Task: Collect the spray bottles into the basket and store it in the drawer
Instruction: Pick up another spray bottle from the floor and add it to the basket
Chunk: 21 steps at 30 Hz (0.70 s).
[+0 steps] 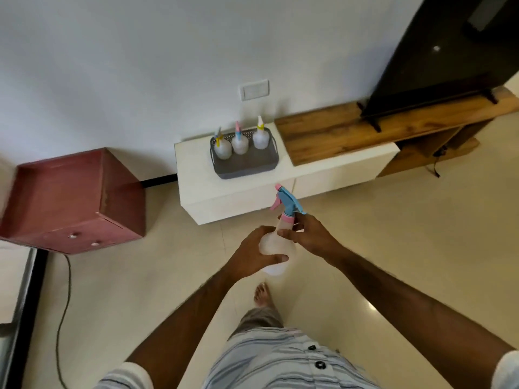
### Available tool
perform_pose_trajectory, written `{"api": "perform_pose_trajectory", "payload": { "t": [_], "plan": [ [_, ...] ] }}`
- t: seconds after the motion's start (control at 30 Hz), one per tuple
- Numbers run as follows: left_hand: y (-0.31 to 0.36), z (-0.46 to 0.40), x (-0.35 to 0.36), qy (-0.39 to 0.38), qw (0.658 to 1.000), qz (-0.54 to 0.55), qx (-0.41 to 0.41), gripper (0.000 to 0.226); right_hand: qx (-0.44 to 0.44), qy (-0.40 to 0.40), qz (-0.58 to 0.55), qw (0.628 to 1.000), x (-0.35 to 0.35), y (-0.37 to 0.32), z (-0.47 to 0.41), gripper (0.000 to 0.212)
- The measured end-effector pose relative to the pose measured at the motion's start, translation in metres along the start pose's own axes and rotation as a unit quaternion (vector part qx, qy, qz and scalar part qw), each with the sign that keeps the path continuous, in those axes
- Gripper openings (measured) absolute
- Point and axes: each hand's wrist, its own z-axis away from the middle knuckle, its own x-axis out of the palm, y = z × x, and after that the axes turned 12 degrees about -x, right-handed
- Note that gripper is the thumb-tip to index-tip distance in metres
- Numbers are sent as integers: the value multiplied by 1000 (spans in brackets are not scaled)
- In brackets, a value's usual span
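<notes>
I hold a clear spray bottle (276,249) with a blue and pink trigger head in front of me, above the floor. My left hand (252,256) wraps its round body and my right hand (307,234) grips its neck just under the head. Ahead, a grey basket (247,167) sits on a low white cabinet (202,175). Three clear spray bottles stand upright along the basket's back: one on the left (223,147), one in the middle (239,143), one on the right (260,137). The cabinet's white drawer fronts (331,178) are closed.
A dark red wooden box (73,200) with two small knobs stands on the floor to the left. A wooden shelf (365,130) carries a black TV (443,51) at the right. A cable (63,313) trails over the cream tiles. My bare foot (262,294) is below the bottle.
</notes>
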Motion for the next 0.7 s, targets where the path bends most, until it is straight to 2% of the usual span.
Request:
{"api": "perform_pose_trajectory", "payload": {
  "t": [0.07,0.13,0.27,0.37,0.5,0.6,0.7],
  "plan": [
    [10,-39,-32,-20,1000,11,-8,63,-5,-9,4,1000,-7,-15,-50,52],
    [18,-74,-60,-14,1000,12,-15,65,-8,-23,-1,1000,-12,-26,-95,51],
    [28,-131,-104,63,998,-8,-22,80,14,-32,-15,999,-11,-38,-183,52],
    [27,-175,-129,125,991,-52,-22,89,38,-29,30,998,-2,-37,-249,50],
    [33,-236,-162,199,973,-93,-68,97,17,-24,40,999,9,-40,-331,49],
    [36,-274,-186,174,975,-67,-122,102,-10,-59,36,998,10,-47,-390,50],
    [27,-303,-213,127,983,-58,-117,98,-49,-103,71,991,8,-42,-448,46]
  ]
}}
